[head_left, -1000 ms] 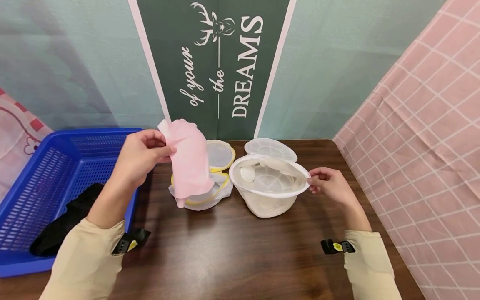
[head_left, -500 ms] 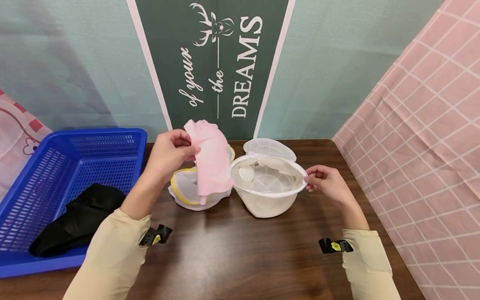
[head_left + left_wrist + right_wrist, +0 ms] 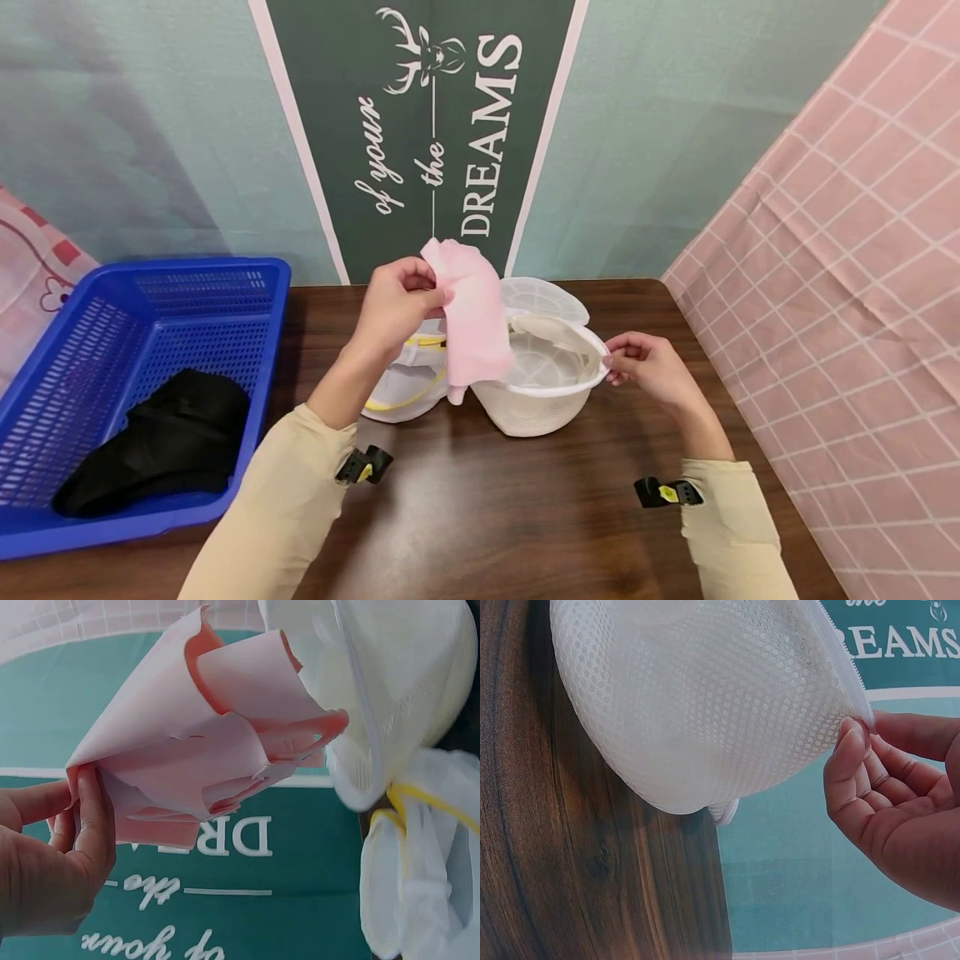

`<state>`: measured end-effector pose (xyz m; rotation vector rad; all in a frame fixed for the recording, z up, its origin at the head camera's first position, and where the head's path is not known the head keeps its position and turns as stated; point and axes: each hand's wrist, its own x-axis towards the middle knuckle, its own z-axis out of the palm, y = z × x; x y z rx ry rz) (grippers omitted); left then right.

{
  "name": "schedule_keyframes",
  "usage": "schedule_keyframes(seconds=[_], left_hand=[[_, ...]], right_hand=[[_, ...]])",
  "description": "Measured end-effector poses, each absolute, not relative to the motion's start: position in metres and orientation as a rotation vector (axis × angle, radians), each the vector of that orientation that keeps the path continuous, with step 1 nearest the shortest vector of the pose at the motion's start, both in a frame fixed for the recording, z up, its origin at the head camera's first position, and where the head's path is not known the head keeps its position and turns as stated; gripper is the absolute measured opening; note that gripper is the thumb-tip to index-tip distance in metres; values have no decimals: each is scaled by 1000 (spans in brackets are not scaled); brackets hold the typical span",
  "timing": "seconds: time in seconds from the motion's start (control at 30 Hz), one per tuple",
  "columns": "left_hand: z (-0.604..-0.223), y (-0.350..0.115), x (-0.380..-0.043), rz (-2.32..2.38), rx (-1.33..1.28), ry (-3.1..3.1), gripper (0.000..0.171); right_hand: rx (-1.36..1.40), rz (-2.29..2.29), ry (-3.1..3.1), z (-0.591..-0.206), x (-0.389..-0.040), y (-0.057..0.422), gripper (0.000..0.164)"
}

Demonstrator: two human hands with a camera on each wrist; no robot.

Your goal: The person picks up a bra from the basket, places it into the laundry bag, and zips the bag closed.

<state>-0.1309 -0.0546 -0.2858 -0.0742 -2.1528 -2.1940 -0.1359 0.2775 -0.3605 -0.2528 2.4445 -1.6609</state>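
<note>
In the head view my left hand (image 3: 397,304) pinches a pink garment (image 3: 474,317) of thin, smooth cloth by its upper left edge. The garment hangs loosely folded in the air, in front of the left side of a white mesh laundry bag (image 3: 534,410). That bag stands on the table with its mouth wide and its round lid (image 3: 547,298) folded back. My right hand (image 3: 647,367) pinches the bag's rim at the right. The right wrist view shows thumb and fingers (image 3: 847,761) on the zipper edge of the mesh (image 3: 705,712). The garment partly hides the bag's left rim.
A second white mesh bag with yellow trim (image 3: 401,392) lies left of the first, partly covered by the garment and left hand. At far left stands a blue plastic basket (image 3: 258,400) with a black garment (image 3: 168,442) inside. Cloth backdrops (image 3: 622,167) rise behind the brown table (image 3: 480,517).
My left hand has carried the pink garment rightward, from over the yellow-trimmed bag to the white bag's left side. The right hand has stayed at the rim.
</note>
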Motion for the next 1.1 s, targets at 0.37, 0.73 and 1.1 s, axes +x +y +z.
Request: schedule_keyframes(seconds=[0.37,0.73,1.1], left_hand=[[-289,-15,-138,-2254,-108,-2115,8],[-304,8,-147,-2268,-55,-2181,8],[-316,23,-151,-2277,75,-2070,8]], right_hand=[[-260,-1661,2430,-359,-134,276,23],[-263,-1665,2422,-360,-133,275,22],[-272,-1620,2430,-361,-131,273,21]])
